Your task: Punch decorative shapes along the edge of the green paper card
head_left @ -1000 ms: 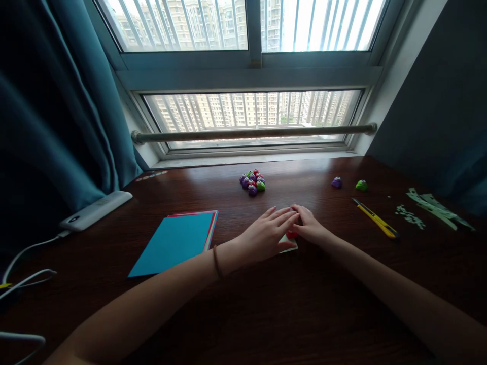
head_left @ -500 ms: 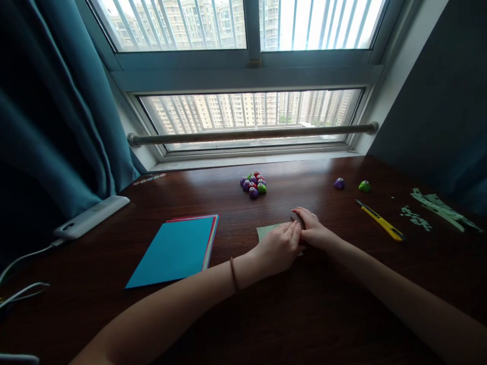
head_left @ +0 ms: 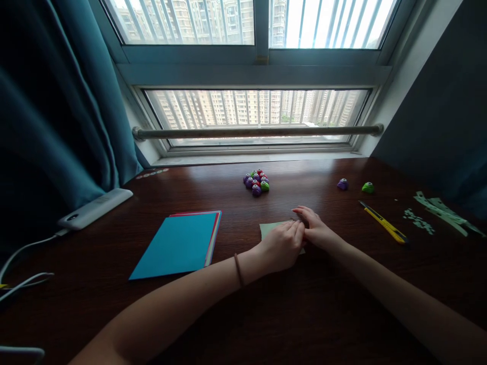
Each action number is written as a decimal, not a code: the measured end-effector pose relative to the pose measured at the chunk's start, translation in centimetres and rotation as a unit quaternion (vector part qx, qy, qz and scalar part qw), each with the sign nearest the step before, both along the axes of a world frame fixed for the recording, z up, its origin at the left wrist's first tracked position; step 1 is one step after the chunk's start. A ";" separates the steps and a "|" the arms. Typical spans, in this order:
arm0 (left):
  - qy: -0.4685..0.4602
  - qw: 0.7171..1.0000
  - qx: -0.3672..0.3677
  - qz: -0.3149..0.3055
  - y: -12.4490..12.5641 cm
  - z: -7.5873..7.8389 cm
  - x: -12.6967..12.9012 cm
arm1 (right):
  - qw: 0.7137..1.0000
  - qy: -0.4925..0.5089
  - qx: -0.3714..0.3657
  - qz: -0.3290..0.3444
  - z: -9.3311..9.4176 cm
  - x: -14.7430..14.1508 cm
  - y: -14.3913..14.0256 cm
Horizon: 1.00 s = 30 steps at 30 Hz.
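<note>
A small sheet of pale green paper (head_left: 269,229) lies partly under my left hand (head_left: 282,243), a corner also showing below the fingers. The left fingers are bent and closed, pressed against my right hand (head_left: 315,229). My right hand curls around from the far side, thumb and fingers closing on a small dark thing at the fingertips. That thing is almost wholly hidden between both hands, so its kind does not show. A brown band circles my left wrist.
Left of my hands lies a stack of coloured paper (head_left: 178,246), blue on top. A cluster of small purple, green and red pieces (head_left: 256,182) sits behind. To the right are a yellow utility knife (head_left: 384,223), green paper scraps (head_left: 418,221), cut strips (head_left: 443,213), and two more pieces (head_left: 343,184).
The view has shifted slightly. My hands have closed in tighter together, and less of the dark thing between them shows. The green paper stays under the left hand.
</note>
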<state>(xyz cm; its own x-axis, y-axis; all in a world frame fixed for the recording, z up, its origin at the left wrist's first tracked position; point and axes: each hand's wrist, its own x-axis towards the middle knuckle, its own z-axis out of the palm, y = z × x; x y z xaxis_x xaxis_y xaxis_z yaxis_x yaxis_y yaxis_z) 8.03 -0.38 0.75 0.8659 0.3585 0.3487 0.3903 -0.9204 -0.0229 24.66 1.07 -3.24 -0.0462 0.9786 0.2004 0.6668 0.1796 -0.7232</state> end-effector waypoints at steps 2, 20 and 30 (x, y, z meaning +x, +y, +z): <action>-0.003 1.000 -0.004 0.000 0.0 0.1 0.0 | 1.000 0.005 0.001 0.001 0.0 -0.1 0.0; -0.067 0.994 -0.081 0.015 0.4 -1.0 0.4 | 0.998 0.061 -0.018 -0.024 0.0 -0.4 -0.3; -0.167 0.967 -0.186 0.039 1.6 -1.8 -0.5 | 0.987 0.144 -0.067 -0.026 1.0 -0.6 -0.9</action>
